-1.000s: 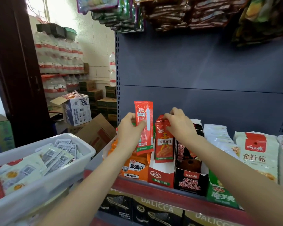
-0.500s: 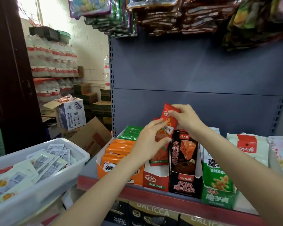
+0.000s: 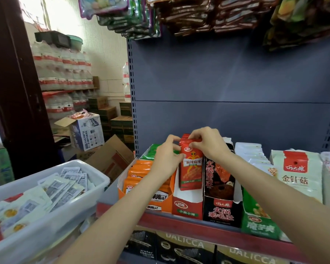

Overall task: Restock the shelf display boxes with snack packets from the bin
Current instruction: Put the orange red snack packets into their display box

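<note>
Shelf [image 3: 179,222]: red front edge, grey back panel, a row of display boxes along the front. Bin [image 3: 51,220]: white, off the shelf's left end, holding pale packets [image 3: 63,189] lying loose, barcodes up.

Red box [image 3: 187,206]: at the front edge, between the orange box [image 3: 160,199] and the black box [image 3: 222,210], touching both. A red packet [image 3: 191,168] stands upright in it, front face showing, more red packets stacked behind.

Right hand [image 3: 208,143]: fingers curled over the top of the red packet, pinching its upper edge. Left hand [image 3: 167,159]: thumb and fingertips pinch the packet's upper left corner, palm against its left side, over the orange box.

Risk, as judged: the packet sits high and appears not fully seated. If released now it could tip forward over the box's low front wall and drop off the front edge. Pressing down hard could buckle the packet or spread the torn card walls of the red box. The left wrist could drag the orange packets [image 3: 139,174] out of line.

Surroundings: a green box [image 3: 259,223] and white bags [image 3: 295,174] toward the right end; hanging snack packs [image 3: 208,14] overhead limit lift room. Both forearms cross the front edge, and the left one lies between the shelf and the bin.
</note>
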